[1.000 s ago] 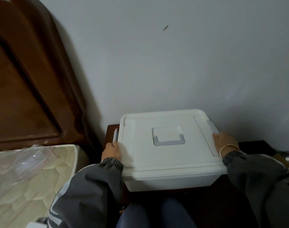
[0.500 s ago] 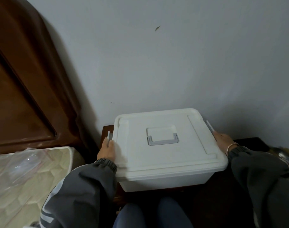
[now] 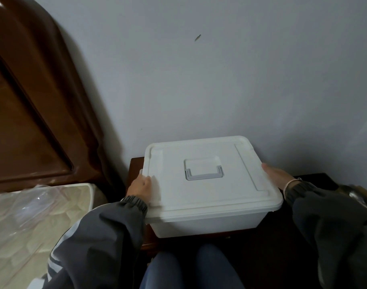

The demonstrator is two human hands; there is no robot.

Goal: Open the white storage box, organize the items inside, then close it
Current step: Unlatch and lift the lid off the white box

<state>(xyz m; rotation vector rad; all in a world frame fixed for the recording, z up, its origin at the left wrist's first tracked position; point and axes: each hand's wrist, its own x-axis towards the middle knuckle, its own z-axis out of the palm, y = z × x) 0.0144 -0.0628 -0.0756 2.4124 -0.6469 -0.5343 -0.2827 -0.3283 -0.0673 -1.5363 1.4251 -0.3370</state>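
Left hand (image 3: 139,185) curls round the lid (image 3: 209,195) edge. The box (image 3: 205,224) sits between both sets of fingers, on the nightstand (image 3: 134,170). Right hand (image 3: 279,176) lies flat, fingers together along the opposite rim. Lid's on: opening barely begun, I'd say, with sorting and closing ahead.

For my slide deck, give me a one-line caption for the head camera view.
Left hand and right hand flank the closed white storage box, touching its sides.

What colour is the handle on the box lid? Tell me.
Grey handle, against the white lid; the head view shows it.
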